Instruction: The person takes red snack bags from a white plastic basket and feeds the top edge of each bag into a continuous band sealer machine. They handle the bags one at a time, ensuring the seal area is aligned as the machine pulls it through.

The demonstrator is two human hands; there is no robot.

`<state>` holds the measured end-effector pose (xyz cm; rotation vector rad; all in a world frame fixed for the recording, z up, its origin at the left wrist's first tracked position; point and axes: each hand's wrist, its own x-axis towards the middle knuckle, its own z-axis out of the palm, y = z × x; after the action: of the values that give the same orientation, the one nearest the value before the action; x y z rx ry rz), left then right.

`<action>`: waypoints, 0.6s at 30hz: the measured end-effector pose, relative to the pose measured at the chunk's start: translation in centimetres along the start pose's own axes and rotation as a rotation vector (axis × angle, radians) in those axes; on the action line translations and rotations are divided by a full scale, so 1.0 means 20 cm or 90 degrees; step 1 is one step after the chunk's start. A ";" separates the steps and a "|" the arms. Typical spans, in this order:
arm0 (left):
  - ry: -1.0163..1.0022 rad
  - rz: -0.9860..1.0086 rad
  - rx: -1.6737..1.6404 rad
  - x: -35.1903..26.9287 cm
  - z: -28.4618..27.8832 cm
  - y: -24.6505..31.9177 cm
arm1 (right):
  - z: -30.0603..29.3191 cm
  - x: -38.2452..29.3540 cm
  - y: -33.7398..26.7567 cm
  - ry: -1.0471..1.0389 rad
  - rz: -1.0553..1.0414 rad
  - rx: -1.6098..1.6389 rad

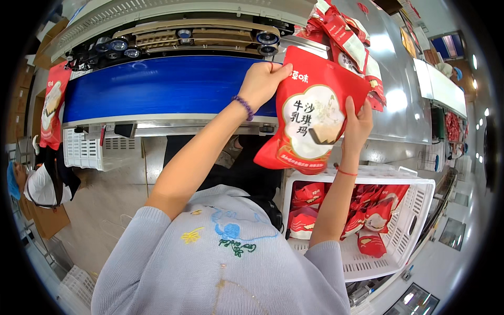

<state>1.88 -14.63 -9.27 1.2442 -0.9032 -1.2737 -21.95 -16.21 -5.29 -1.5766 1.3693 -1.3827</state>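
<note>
A large red printed snack pouch (315, 114) hangs between my two hands, its front facing up towards me. My left hand (264, 80) pinches its upper left corner, thumb on the front. My right hand (358, 120) grips the opposite side edge, with the thumb lying over the front. The pouch is tilted, and its lower end juts out past the near edge of the blue conveyor belt (169, 88). Just beyond it, a heap of similar red and white pouches (346, 43) lies on the steel table (405, 106).
A white plastic crate (417, 208) holding several red packs (378, 212) stands below my right forearm. A sealing machine with rollers (193, 37) runs along the belt's far side. At the belt's left end are another red pouch (53, 104) and a co-worker (47, 185).
</note>
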 end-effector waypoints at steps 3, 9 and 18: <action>0.092 0.011 0.036 0.12 -0.01 -0.03 | 0.03 0.15 0.06 -0.023 0.080 0.027; 0.218 0.029 0.114 0.18 -0.20 -0.02 | 0.22 0.27 0.10 -0.081 0.090 0.039; 0.278 0.057 0.542 -0.20 -0.58 0.16 | 0.53 0.18 -0.06 -0.153 0.153 0.023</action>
<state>13.29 -9.28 -7.46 2.0080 -1.1950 -0.4791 -11.85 -21.15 -5.87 -1.4486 1.3297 -1.0334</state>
